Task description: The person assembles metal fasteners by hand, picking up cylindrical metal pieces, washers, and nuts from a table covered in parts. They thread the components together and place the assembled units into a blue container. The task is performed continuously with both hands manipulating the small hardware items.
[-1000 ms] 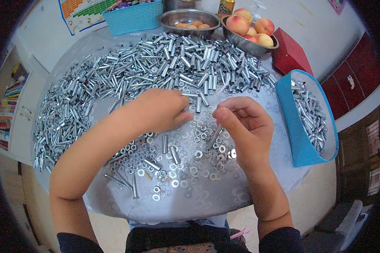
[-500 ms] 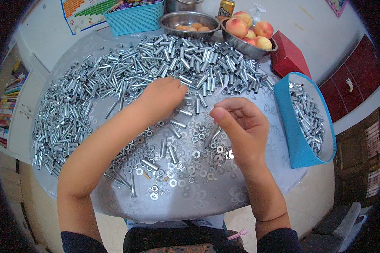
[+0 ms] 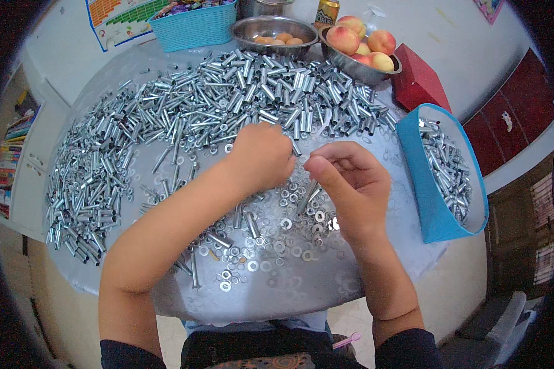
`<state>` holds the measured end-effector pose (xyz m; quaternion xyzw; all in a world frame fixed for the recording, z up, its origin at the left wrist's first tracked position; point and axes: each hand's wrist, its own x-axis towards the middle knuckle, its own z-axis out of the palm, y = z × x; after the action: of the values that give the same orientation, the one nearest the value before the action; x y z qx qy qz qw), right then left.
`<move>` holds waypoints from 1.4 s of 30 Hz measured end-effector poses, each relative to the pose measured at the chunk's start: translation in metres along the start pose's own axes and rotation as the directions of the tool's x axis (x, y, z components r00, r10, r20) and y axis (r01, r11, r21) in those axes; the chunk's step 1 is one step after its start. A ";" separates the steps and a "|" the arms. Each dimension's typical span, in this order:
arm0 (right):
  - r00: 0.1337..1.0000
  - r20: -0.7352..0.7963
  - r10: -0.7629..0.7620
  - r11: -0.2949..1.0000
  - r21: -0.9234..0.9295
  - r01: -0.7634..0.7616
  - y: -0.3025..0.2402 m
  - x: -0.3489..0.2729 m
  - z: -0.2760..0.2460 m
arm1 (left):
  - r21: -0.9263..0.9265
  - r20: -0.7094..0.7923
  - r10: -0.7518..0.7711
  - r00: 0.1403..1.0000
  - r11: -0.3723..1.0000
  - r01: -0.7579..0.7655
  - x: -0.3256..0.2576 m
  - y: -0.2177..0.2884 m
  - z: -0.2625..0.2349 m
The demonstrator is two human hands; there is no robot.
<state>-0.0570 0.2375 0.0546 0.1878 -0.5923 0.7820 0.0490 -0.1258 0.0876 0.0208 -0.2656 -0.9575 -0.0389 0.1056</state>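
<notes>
My left hand (image 3: 261,157) is closed over the middle of the table, fingers curled down beside my right hand's fingertips. Whatever it grips, if anything, is hidden beneath it. My right hand (image 3: 360,190) is bent into a pinch, and a slim silvery bolt (image 3: 306,198) slants down from its fingers. Below both hands lie many loose washers (image 3: 286,224) and nuts, with a few metal sleeves (image 3: 251,225) among them. A long bolt (image 3: 195,270) lies near the front edge. Behind my left hand spreads a large heap of metal sleeves (image 3: 228,92).
A blue fabric bin (image 3: 413,178) holding assembled bolts (image 3: 447,175) stands at the right. Along the back are a turquoise basket (image 3: 194,29), a steel bowl (image 3: 243,43) of eggs, a bowl (image 3: 369,74) of peaches, a drink can (image 3: 327,12) and a red box (image 3: 420,80).
My left hand has moved right and toward me from the heap's edge, close to my right hand. The right hand stays nearly still, with the bolt in its fingers.
</notes>
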 end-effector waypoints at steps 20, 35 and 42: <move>0.999 -0.034 -0.040 0.998 -0.040 0.039 0.000 0.004 -0.008 | 0.106 -0.134 0.332 0.934 0.942 -0.319 0.013 -0.013 0.005; 0.994 -0.104 -0.036 0.998 -0.061 0.030 -0.003 0.006 -0.010 | 0.098 0.028 0.084 0.996 0.991 -0.086 -0.006 -0.011 -0.042; 0.993 -0.108 -0.045 0.998 0.038 0.050 0.003 0.006 -0.009 | 0.058 -0.003 -0.192 0.981 0.980 0.191 0.047 0.007 0.000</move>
<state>-0.0660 0.2444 0.0524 0.1606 -0.5683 0.8013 0.0955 -0.1610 0.1172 0.0312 -0.1690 -0.9795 -0.0205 0.1081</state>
